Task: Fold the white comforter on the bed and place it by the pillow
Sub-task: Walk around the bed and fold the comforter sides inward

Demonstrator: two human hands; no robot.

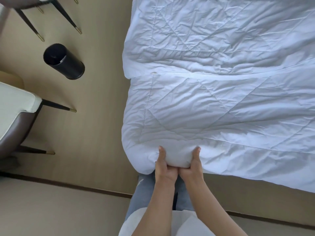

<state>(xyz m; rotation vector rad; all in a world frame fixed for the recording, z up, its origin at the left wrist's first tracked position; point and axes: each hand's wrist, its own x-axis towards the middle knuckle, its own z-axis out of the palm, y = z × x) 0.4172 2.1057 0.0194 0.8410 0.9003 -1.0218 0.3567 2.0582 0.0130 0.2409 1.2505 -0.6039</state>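
The white quilted comforter [221, 103] lies spread over the bed and fills the right side of the head view. A fold line runs across it about a third of the way down. My left hand [164, 165] and my right hand [192, 165] sit side by side at its near left corner, both clamped on a bunched roll of the comforter's edge, thumbs on top. No pillow is in view.
A black cylindrical bin [64, 61] stands on the beige floor left of the bed. A white and brown chair [15, 113] with dark legs is at the left edge, and more chair legs [51, 17] show at the top left. A dark floor strip [68, 185] runs near my feet.
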